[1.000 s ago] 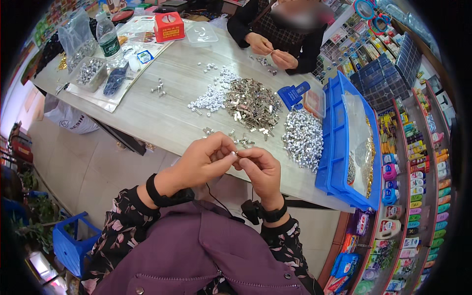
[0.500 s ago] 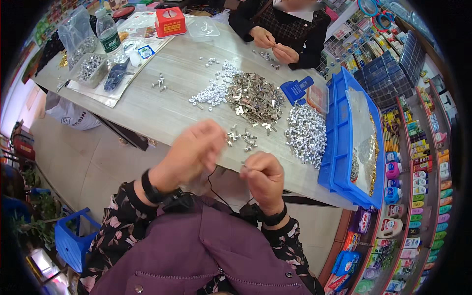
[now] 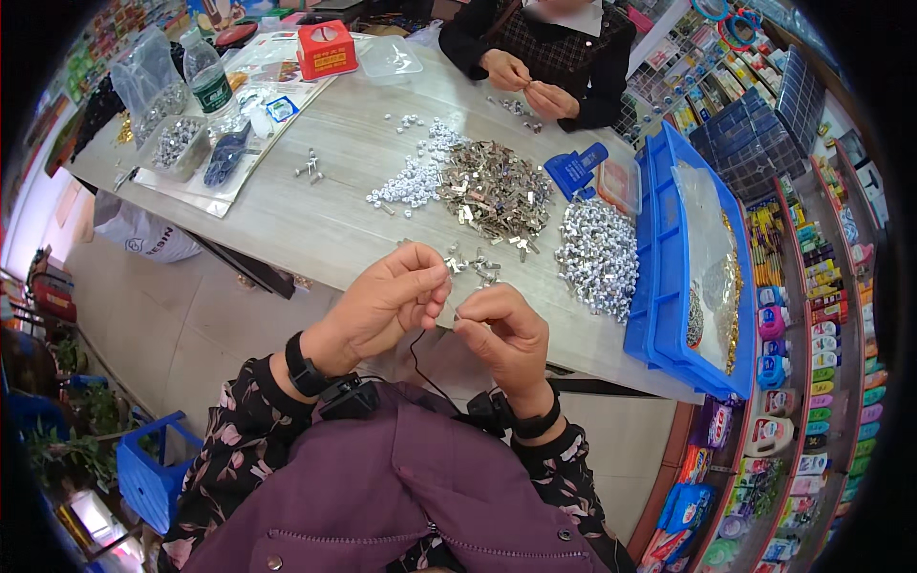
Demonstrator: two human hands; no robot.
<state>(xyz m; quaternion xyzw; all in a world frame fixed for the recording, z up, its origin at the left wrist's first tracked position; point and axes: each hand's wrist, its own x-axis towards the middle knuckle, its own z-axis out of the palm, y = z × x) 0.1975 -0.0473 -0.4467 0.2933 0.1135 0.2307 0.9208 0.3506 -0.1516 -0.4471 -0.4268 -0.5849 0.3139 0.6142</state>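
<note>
A red box [image 3: 328, 50] sits far left. The blue tray [image 3: 669, 286] on the right holds a clear bag. The left hand [image 3: 392, 296] and right hand [image 3: 506, 334] each pinch something tiny.

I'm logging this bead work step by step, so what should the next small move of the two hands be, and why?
Probably bring the left hand back to the right hand so the fingertips meet. The right hand pinches something small at its fingertips, too small to identify, and a thin dark cord hangs between the hands. The left hand's fingers are curled just beside it, with a slight gap left, and loose small metal pieces lie on the table just ahead.
</note>
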